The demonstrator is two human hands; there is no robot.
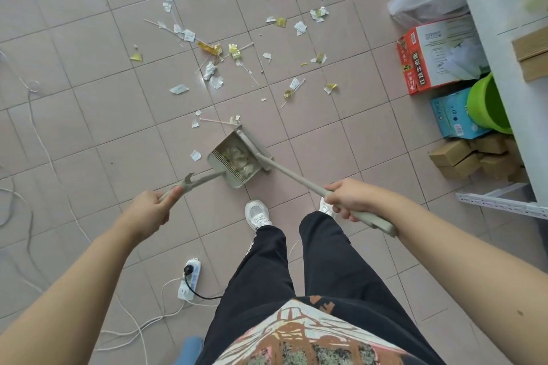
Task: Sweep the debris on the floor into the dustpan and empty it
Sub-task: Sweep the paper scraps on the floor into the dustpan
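Left hand [151,210], at centre left of the frame, is closed around the dustpan handle [192,184]. Right hand [350,198], at centre right, is closed around the broom handle [292,173]. The dustpan [234,157] rests on the tiled floor [89,127] at frame centre, with scraps inside it. The broom head [252,145] lies against the pan's right edge. Debris [213,68], consisting of torn paper, gold foil and thin sticks, lies scattered over the upper centre of the frame; a few scraps lie just beside the pan. Boxes [439,59] and a green bucket [486,107] stand at the right edge. A power strip [189,278] lies at lower centre.
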